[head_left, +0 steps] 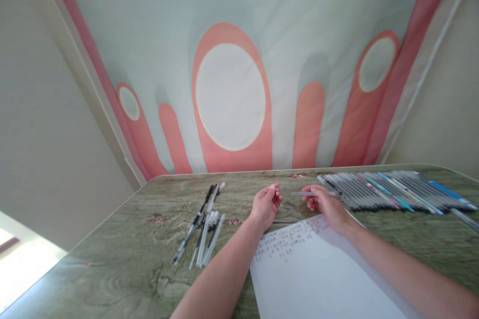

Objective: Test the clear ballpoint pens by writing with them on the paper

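My right hand (325,204) holds a slim clear pen (305,193) nearly level above the top of a white sheet of paper (318,279). Rows of dark handwritten marks run along the sheet's upper part. To the left, my left hand (266,205) hovers by the sheet's upper left corner with its fingers curled together. Whatever those fingers may hold is too small to make out. A loose cluster of black and clear pens (202,239) lies on the table left of my left forearm.
Many pens (392,192) lie side by side in a row at the right, with one separate pen (464,219) nearer the edge. The wood-grain table (123,249) reaches back to a wall hanging (232,159) with pink arches.
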Available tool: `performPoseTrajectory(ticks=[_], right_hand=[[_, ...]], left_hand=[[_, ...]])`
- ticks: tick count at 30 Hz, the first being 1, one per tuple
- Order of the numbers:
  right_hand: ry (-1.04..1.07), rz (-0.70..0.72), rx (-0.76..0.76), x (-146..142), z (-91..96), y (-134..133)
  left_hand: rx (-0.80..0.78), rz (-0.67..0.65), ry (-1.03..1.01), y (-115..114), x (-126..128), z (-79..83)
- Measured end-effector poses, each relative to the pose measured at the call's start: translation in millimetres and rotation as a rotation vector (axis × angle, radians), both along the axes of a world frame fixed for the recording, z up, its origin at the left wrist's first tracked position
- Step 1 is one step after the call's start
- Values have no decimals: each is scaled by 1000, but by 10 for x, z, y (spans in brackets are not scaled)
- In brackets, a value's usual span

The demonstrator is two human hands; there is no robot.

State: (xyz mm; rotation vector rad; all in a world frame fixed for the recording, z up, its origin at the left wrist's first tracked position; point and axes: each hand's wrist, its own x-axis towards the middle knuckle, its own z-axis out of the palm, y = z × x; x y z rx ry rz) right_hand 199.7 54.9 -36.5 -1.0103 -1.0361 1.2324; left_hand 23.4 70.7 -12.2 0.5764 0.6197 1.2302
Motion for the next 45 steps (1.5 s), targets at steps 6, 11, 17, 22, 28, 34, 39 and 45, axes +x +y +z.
performPoseTrajectory(ticks=[6, 11, 17, 22, 28, 34, 39, 45], right_hand=[[0, 3, 1, 1, 0, -8], [1, 8, 2, 1, -2, -6], [20, 4, 3, 3, 4, -7], [31, 7, 1, 7, 2, -1], [40, 14, -4, 11, 2, -2], [30, 16, 4, 17, -4, 6], [-145, -16, 89, -11, 42, -47], [-647, -99, 530, -141, 228, -289]], left_hand=[[-2, -30, -16, 2, -7, 5], [-4, -27, 0, 8, -15, -1], [44, 18, 26, 27, -36, -42], [35, 46, 47, 35, -52, -67], [57, 15, 70, 30, -66, -63], [65, -11, 91, 29, -66, -63], [8, -42, 34, 44, -99, -46], [-126, -123, -88, 62, -147, -22]])
